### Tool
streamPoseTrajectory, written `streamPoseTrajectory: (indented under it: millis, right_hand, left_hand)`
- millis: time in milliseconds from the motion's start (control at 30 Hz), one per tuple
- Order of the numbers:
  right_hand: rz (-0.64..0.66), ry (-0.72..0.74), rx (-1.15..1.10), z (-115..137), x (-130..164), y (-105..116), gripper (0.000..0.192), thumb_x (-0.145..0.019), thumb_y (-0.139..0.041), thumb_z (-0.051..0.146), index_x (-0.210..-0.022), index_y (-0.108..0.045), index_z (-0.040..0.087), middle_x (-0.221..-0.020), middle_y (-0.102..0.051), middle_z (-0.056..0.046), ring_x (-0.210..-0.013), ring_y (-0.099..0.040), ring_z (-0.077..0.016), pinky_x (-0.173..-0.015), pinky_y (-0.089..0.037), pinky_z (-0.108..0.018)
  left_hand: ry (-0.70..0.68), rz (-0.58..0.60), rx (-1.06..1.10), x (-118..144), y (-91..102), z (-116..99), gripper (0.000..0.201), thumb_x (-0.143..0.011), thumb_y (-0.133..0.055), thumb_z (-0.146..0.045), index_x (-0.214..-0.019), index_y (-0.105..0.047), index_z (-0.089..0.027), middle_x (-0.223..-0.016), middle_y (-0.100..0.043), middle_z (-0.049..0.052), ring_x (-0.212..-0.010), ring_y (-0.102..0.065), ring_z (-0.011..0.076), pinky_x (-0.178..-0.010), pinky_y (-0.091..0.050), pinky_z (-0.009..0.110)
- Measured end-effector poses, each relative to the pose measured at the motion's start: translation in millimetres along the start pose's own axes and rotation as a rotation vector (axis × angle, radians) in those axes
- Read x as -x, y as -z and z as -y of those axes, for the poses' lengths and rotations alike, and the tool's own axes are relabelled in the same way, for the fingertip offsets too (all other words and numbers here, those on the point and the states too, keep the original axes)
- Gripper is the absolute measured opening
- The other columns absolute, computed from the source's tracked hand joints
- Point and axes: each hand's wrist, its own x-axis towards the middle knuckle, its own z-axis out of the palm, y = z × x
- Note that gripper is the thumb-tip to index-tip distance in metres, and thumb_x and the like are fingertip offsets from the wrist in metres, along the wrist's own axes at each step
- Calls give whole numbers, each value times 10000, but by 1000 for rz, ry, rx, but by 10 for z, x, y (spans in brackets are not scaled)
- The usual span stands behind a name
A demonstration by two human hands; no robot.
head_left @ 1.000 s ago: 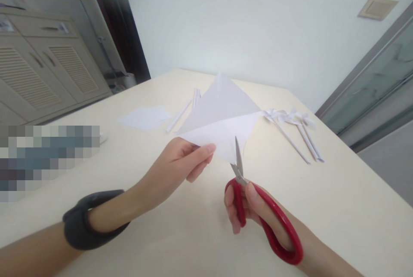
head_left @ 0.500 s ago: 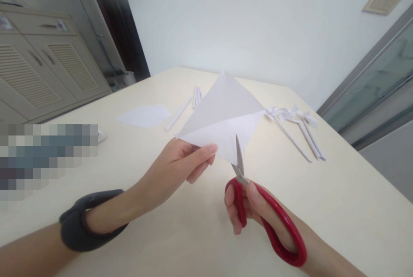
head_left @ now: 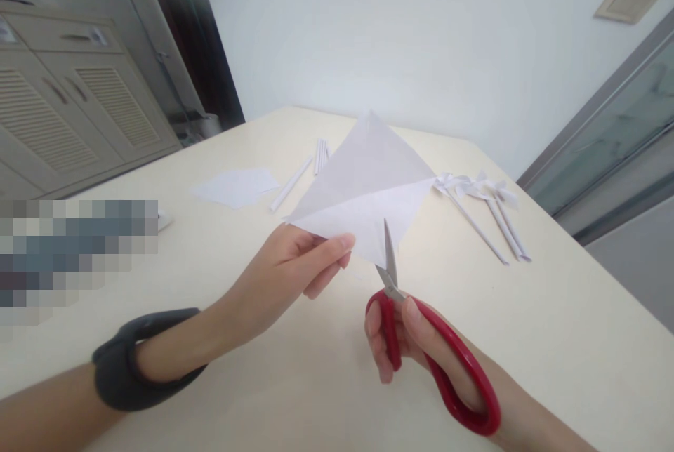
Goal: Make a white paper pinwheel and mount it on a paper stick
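A white square sheet of paper [head_left: 363, 171], creased across its middle, is held up above the table with one corner toward me. My left hand [head_left: 300, 259] pinches its near left edge between thumb and fingers. In my right hand [head_left: 405, 340] is a pair of scissors [head_left: 390, 283] with red handles, my thumb and fingers wrapped round them. The blades are parted, with the paper's near corner between them. One blade lies over the sheet; the other is partly hidden beneath it.
On the cream table [head_left: 295, 382], loose white paper [head_left: 236, 187] lies left of a rolled paper stick [head_left: 291, 184] and several more sticks [head_left: 320, 157]. Several paper pinwheels [head_left: 477, 189] on sticks lie to the right. A blurred-out patch [head_left: 78, 241] covers something at the left edge.
The far corner of the sheet has tilted very slightly up and right. Both hands and the scissors stay almost where they were.
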Motion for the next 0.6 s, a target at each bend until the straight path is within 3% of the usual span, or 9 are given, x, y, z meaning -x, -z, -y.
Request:
streamPoseTrajectory:
  millis: [233,600]
  right_hand:
    - [23,-50,41,151,14,-6,528,-850,-294,668,-780,-502,187,-702,-503,-14,-653,-504,-147,-693,-405,-329]
    - [17,-51,59,132,16,1,520,-852,-298,665,-788,-515,197,-715,-513,-23,-669,-508,-154,-705,-413,-345]
  left_hand:
    - [-4,-2,-1,-13,-6,-8,490,-888,-451,-399,-447,-411,-187,-429,-362,-34,-486,-400,113,-543,-330,243]
    - [-4,-4,7,-10,-4,7,492,-881,-459,-412,-445,-415,-188,-420,-362,-36,-474,-394,112,-530,-325,244]
